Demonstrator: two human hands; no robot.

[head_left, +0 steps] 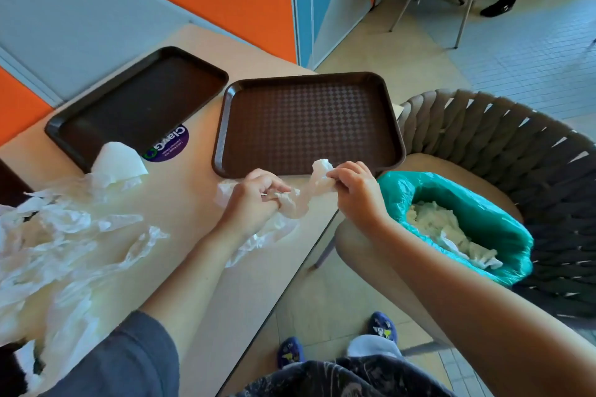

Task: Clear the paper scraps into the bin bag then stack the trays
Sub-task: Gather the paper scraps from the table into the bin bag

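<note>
There are two brown trays, one point(135, 103) on the left and one point(309, 122) on the right. There is one green bin bag point(483, 203). There are two hands, a left hand point(254, 200) and a right hand point(354, 190). There is one round sticker point(169, 145). There are two blue shoes, one point(290, 352) and another point(383, 329).

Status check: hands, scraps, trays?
Both hands, left and right, grip one twisted scrap. Bin bag part-filled. More scraps on table. Trays unstacked.

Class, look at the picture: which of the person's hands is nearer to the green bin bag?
Right. The right hand sits just beside the green bin bag's near rim; the left hand is farther away, over the table.
</note>
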